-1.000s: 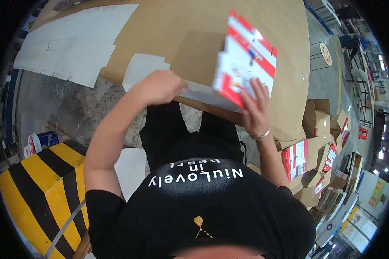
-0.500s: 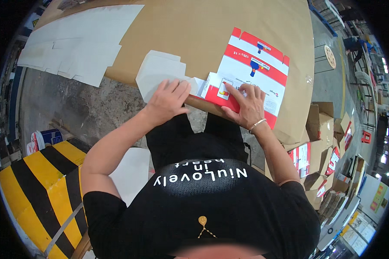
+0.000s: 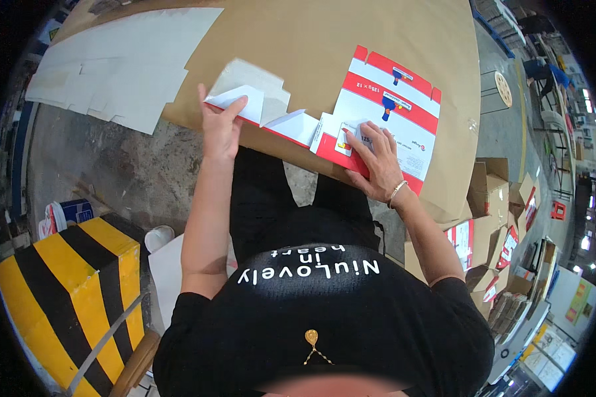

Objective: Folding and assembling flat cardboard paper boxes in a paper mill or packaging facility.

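A flat, partly folded printed carton (image 3: 400,126) in red and white lies at the table's near edge. Its left part has white flaps (image 3: 293,126) turned up, over a plain greyish panel (image 3: 248,73). At the left end of that part, my left hand (image 3: 222,126) grips a folded white flap, thumb on its upper side and the index finger stretched along the outer end. The other left fingers are largely hidden. My right hand (image 3: 379,162) rests palm down on the red panel, fingers spread, pressing on it.
Brown paper covers the table (image 3: 278,40). White cardboard sheets (image 3: 122,66) lie at the far left. Open brown boxes (image 3: 490,188) with printed cartons stand at the right. A yellow-and-black striped block (image 3: 66,284) is at the lower left, and a round-topped stool (image 3: 503,89) stands beyond the table.
My left hand has shifted left from the middle of the white panel to the carton's end. White flaps there now stand folded up. The right hand stays nearly in place.
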Available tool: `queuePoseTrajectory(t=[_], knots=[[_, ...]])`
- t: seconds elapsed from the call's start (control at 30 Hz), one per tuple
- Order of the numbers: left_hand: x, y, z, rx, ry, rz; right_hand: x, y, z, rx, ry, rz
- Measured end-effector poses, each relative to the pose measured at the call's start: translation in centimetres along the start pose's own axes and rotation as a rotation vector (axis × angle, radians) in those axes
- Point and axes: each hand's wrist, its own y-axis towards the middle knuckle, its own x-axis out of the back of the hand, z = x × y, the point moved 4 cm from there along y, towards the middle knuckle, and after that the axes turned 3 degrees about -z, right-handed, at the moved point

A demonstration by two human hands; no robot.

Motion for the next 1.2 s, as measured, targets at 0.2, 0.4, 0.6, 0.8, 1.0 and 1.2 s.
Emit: queuePoseTrajectory(t=[0.2, 0.4, 0.6, 0.8, 1.0, 1.2], knots=[[-3.1, -1.4, 3.0, -0.427, 0.458, 0.488, 0.3, 0.2, 0.6, 0.056, 0.051, -0.018], [-5.8, -4.7, 1.5, -0.96, 1.284, 1.048, -0.5, 0.1, 0.9, 0.072, -0.073, 0.08], [-5.9, -4.7, 2.4, -0.965, 1.428, 0.952, -0.7, 0.0, 1.3, 0.065, -0.095, 0.087], [-7.0, -5.7, 2.6, -0.828, 1.521, 0.834, -0.9, 0.2, 1.1, 0.067, -0.127, 0.059], [-10.5, -6.7, 4.1, -0.617, 1.681, 0.617, -0.7, 0.5, 1.1, 0.025, -0.116, 0.064], [-13.4, -3.0, 5.0, -0.484, 1.702, 0.341, -0.8, 0.4, 0.8, 0.094, -0.107, 0.09]])
